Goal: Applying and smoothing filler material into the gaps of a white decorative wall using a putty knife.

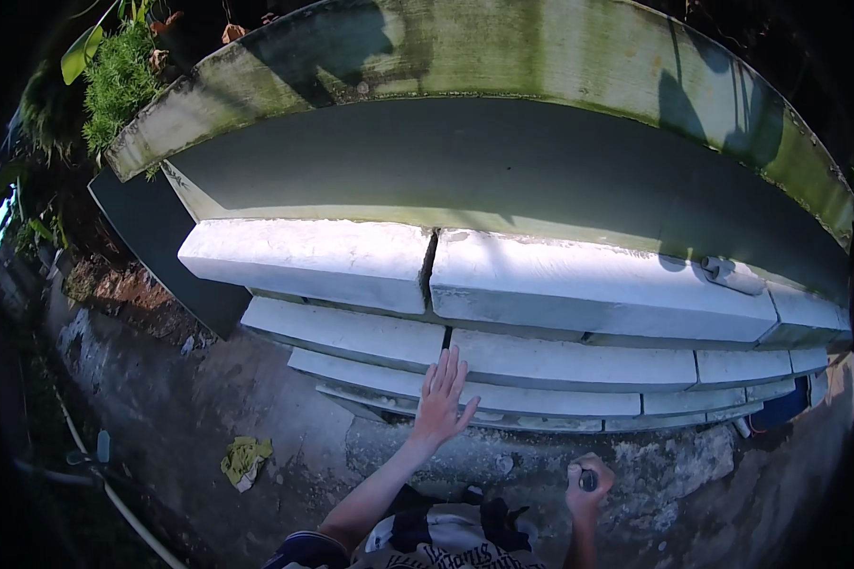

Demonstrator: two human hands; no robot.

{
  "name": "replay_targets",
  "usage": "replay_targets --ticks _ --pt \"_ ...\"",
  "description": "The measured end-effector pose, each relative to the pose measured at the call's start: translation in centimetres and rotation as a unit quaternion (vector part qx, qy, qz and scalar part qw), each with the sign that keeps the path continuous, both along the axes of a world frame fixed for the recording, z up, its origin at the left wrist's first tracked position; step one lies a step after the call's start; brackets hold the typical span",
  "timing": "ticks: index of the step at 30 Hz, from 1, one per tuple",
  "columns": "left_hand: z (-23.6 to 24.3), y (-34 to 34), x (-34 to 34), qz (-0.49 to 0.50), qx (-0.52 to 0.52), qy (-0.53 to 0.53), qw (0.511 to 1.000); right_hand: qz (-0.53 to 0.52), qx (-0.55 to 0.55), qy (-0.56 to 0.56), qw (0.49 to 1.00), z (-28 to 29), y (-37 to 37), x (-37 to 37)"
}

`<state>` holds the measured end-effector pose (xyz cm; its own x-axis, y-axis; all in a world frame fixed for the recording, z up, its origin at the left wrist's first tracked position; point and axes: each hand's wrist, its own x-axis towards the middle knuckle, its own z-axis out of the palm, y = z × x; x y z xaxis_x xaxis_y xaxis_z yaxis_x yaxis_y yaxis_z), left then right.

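Note:
White slabs or blocks lie in stepped tiers along a wall. Two long ones on top, a left block (304,256) and a right block (588,284), have a dark gap between them. My left hand (441,398) reaches forward with its fingers spread, holding nothing, in front of the lower blocks (560,360); I cannot tell whether it touches them. Lower right, my right hand (593,474) is closed around a dark, round-ended thing (589,481) like a handle end. The rest of it is hidden by the fist.
Behind the blocks stands a wall with a mossy ledge (465,52). A pale, tube-like piece (731,275) lies on the top tier at right. On the concrete floor are a yellowish-green rag (245,461) and, farther left, a pale hose or pipe (114,498). Plants (119,81) grow upper left.

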<state>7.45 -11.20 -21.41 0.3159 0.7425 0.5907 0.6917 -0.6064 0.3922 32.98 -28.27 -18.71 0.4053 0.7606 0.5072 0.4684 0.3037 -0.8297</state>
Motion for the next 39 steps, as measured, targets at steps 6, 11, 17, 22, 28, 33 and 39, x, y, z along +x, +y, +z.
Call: replay_targets --ticks 6,11,17,22,28,33,39 --pt "-1.2 -3.5 -5.8 0.006 -0.061 -0.023 0.998 0.136 0.250 -0.152 0.947 7.0 6.1 -4.0" --pt "-2.1 -2.7 -11.1 0.031 0.032 -0.095 0.995 0.176 0.365 -0.246 0.881 10.7 10.1 -12.1" --pt "-1.4 -1.1 -16.6 -0.013 0.056 -0.126 0.990 0.193 0.532 -0.250 0.786 17.9 13.9 -20.3" --pt "0.2 1.7 -21.4 -0.061 0.033 -0.118 0.991 0.052 0.487 -0.324 0.809 17.1 17.3 -20.2" --pt "-4.5 6.4 -29.0 -0.022 -0.198 -0.314 0.928 0.049 0.477 -0.363 0.799 17.2 17.7 -24.6" --pt "0.0 7.9 -29.6 -0.158 0.072 -0.061 0.983 -0.049 0.458 -0.324 0.826 18.2 19.2 -25.0" --pt "1.2 10.9 -30.6 -0.232 0.148 0.017 0.961 -0.075 0.455 -0.352 0.814 16.2 19.9 -26.1"
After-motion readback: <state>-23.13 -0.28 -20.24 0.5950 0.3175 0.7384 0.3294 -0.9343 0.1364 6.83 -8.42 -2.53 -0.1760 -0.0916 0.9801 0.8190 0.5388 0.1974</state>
